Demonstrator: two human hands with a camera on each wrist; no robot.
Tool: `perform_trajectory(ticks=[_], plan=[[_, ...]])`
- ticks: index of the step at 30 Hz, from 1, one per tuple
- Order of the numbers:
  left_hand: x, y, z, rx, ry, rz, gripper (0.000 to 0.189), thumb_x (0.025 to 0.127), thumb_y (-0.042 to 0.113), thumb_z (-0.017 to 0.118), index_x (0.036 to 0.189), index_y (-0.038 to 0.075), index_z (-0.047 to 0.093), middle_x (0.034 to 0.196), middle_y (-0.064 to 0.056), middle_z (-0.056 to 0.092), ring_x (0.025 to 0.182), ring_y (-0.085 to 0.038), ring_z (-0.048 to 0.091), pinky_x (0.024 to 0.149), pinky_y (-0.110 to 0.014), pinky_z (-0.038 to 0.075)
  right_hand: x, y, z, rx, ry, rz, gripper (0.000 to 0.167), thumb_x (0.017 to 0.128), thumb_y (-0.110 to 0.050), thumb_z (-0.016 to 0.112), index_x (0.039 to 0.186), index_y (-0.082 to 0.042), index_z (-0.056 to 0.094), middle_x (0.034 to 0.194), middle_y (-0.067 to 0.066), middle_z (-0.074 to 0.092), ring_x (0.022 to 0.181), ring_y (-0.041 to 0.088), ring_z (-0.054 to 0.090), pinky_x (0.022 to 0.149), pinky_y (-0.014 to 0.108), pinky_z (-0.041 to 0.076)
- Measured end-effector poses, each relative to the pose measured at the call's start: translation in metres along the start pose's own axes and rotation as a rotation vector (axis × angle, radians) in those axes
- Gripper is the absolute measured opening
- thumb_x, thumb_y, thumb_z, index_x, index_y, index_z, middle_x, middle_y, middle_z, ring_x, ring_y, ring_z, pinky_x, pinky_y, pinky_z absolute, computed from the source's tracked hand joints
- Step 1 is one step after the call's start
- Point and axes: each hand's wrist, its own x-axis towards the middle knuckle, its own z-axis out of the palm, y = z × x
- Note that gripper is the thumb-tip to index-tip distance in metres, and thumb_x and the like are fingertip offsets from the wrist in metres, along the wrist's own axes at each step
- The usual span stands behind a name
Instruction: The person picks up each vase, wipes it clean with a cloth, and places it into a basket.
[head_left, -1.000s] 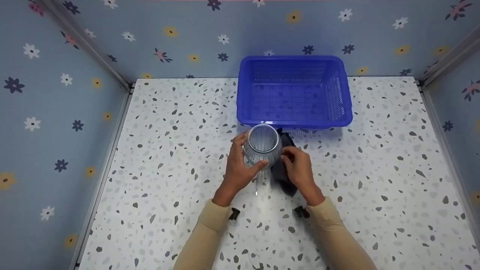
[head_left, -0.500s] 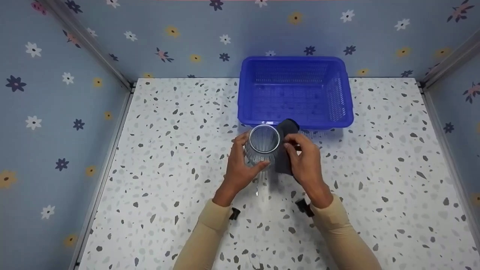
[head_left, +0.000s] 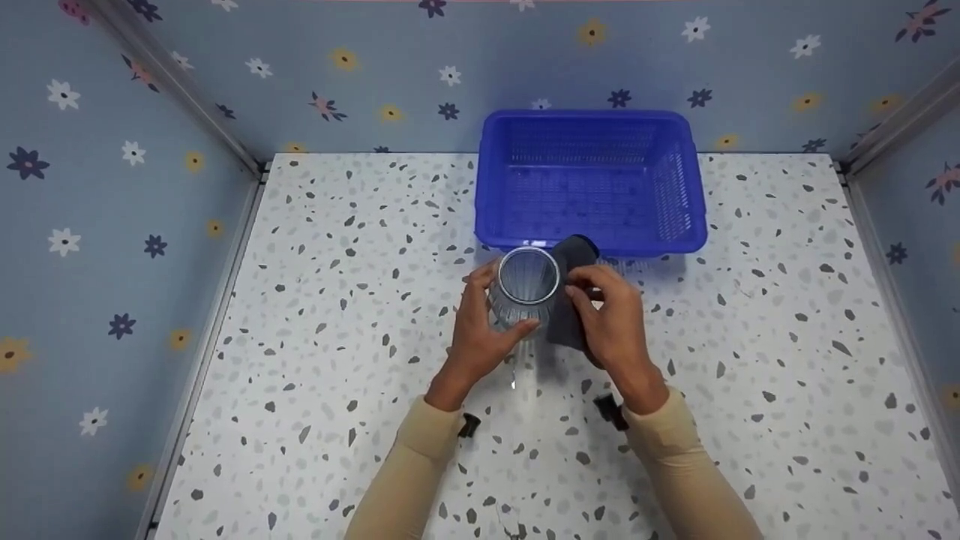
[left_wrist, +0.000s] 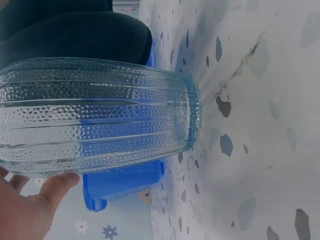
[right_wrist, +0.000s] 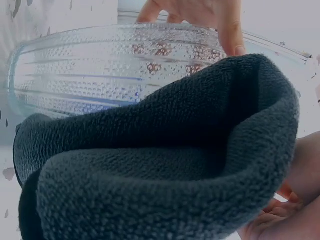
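Observation:
A clear ribbed glass vase [head_left: 516,309] with a dimpled texture stands upright, mouth up, its base [left_wrist: 192,117] right at the tabletop. My left hand [head_left: 480,337] grips it from the left, thumb on the near side and fingers round the far side. On its right, my right hand [head_left: 616,322] pinches a dark grey towelling cloth [head_left: 568,334] between thumb and fingers. In the right wrist view the folded cloth [right_wrist: 165,195] lies along the vase's side [right_wrist: 75,65] and covers part of it. The cloth's far end overlaps the basket's near rim in the head view.
Behind the vase stands a blue plastic basket [head_left: 592,246] with perforated walls, near the back wall. Flower-patterned panels [head_left: 390,75] enclose the speckled white tabletop [head_left: 337,300] at the back and both sides. Small black wrist mounts [head_left: 470,426] show at the cuffs.
My right hand has shifted slightly right and away from me, and the cloth has turned and slid toward the basket along the vase. The left hand and vase stay in place.

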Motion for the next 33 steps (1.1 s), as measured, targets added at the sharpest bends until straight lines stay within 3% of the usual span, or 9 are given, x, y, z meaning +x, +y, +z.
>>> perform_trajectory(ticks=[4,10,15,23,28,33], plan=[[0.0,0.001,0.0,0.017,0.002,0.007,0.086,0.079,0.013,0.094,0.145,-0.001,0.042,0.157,-0.019,0.046,0.143,-0.031,0.049,0.112,-0.045,0.048,0.0,0.001,0.0,-0.019,0.0,-0.004,0.011,0.093,0.011,0.073,0.103,0.006,0.075,0.099,0.019,0.073,0.094,0.032,0.071,0.081,0.047,0.062],[0.0,0.001,0.0,0.023,-0.007,0.012,0.083,0.083,0.026,0.092,0.144,-0.001,0.043,0.156,-0.018,0.047,0.141,-0.03,0.051,0.108,-0.045,0.051,-0.003,0.009,0.001,-0.04,0.005,-0.018,0.011,0.093,0.013,0.071,0.103,0.008,0.073,0.1,0.02,0.072,0.095,0.033,0.071,0.081,0.048,0.062],[0.0,0.001,-0.001,0.009,-0.005,0.01,0.085,0.083,0.029,0.092,0.145,-0.003,0.043,0.156,-0.02,0.046,0.141,-0.033,0.05,0.109,-0.046,0.051,-0.012,0.035,0.011,-0.024,-0.006,0.037,0.012,0.092,0.015,0.071,0.103,0.009,0.073,0.098,0.022,0.072,0.093,0.034,0.071,0.079,0.047,0.062],[-0.002,0.0,-0.001,0.022,-0.015,-0.016,0.084,0.084,0.031,0.091,0.144,-0.001,0.043,0.156,-0.02,0.046,0.143,-0.034,0.049,0.109,-0.047,0.051,-0.027,0.074,0.033,-0.108,-0.084,0.081,0.017,0.093,0.014,0.069,0.109,0.01,0.073,0.102,0.025,0.074,0.094,0.039,0.071,0.083,0.052,0.057],[-0.001,0.0,-0.001,-0.003,-0.011,-0.014,0.083,0.083,0.027,0.092,0.144,0.0,0.042,0.157,-0.02,0.045,0.143,-0.036,0.048,0.108,-0.047,0.052,-0.027,0.08,0.038,-0.135,-0.126,0.117,0.017,0.096,0.01,0.069,0.112,0.009,0.074,0.106,0.025,0.074,0.1,0.042,0.071,0.088,0.055,0.056],[-0.001,0.0,-0.001,-0.009,-0.015,-0.028,0.084,0.084,0.032,0.091,0.144,0.001,0.042,0.158,-0.019,0.045,0.143,-0.034,0.049,0.106,-0.046,0.053,-0.026,0.078,0.038,-0.139,-0.119,0.127,0.015,0.095,0.01,0.069,0.109,0.009,0.074,0.106,0.025,0.074,0.101,0.042,0.071,0.09,0.055,0.056]])
